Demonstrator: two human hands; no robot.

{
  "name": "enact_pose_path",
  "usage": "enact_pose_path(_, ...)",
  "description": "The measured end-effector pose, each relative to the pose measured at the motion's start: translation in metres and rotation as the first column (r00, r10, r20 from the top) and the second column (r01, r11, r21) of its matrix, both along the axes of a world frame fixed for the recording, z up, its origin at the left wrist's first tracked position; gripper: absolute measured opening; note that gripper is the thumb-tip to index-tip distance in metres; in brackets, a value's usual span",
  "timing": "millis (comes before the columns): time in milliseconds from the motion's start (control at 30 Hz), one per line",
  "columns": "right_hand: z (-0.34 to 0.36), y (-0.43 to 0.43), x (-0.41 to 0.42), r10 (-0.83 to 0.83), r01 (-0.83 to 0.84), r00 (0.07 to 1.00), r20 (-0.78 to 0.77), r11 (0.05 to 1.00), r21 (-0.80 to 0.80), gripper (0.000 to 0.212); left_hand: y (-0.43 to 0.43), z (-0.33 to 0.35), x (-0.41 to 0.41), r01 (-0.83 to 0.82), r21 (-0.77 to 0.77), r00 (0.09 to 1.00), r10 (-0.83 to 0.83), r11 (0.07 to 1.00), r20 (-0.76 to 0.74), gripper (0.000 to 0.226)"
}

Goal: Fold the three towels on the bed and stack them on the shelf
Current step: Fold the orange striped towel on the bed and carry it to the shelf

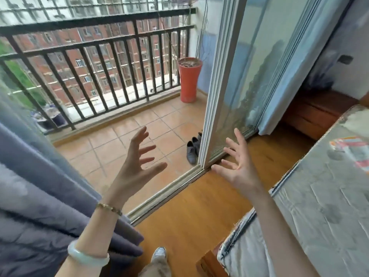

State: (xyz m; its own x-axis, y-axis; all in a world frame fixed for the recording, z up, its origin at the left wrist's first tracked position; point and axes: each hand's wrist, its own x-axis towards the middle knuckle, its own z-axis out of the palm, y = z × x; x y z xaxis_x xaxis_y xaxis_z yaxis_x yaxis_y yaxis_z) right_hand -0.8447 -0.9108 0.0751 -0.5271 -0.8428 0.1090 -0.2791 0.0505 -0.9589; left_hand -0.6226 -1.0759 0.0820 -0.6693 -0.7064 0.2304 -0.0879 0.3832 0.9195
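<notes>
Pale bangle [87, 255] rings the raised left forearm. Left hand [135, 164] and right hand [239, 166] hover empty, fingers spread. Bed [319, 196] lies just right of the right hand; a red-striped cloth [351, 150], possibly a towel, lies on it, well apart from that hand.

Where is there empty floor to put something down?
The orange tiled balcony floor is bare between the black metal railing and the pair of grey shoes. The yellow wooden floor is bare between the sliding-door track and the patterned mattress. Crowded: the shoes by the glass door, the tall orange pot in the corner.
</notes>
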Motion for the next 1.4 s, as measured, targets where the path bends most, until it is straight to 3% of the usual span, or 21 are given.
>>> enact_pose_path(267, 0.014, -0.067, -0.038, -0.28, 0.28, 0.96, -0.006, 0.96, 0.006, 0.107, -0.117, 0.019, -0.103, 0.264, 0.062, 0.964, -0.262, 0.963, -0.041, 0.101)
enact_pose_path(633, 0.005, -0.075, -0.155, -0.619, 0.619, 0.785, 0.029, 0.785, -0.006, 0.105, -0.151, 0.003, -0.312, 0.655, 0.074, 0.755, -0.655, 0.752, -0.018, 0.096)
enact_pose_path(867, 0.012, -0.052, -0.289, -0.759, 0.76, 0.65, 0.03, 0.65, -0.018, 0.105, -0.133, 0.006, -0.491, 0.781, 0.092, 0.621, -0.783, 0.617, -0.025, 0.095)
enact_pose_path(1133, 0.026, -0.027, -0.411, -0.846, 0.845, 0.534, 0.007, 0.533, -0.045, 0.104, -0.111, 0.024, -0.648, 0.844, 0.052, 0.535, -0.844, 0.533, -0.036, 0.09)
enact_pose_path(1400, 0.02, 0.002, -0.52, -0.92, 0.919, 0.392, -0.003, 0.392, -0.032, 0.103, -0.067, 0.011, -0.813, 0.933, 0.07, 0.357, -0.933, 0.353, -0.046, 0.101)
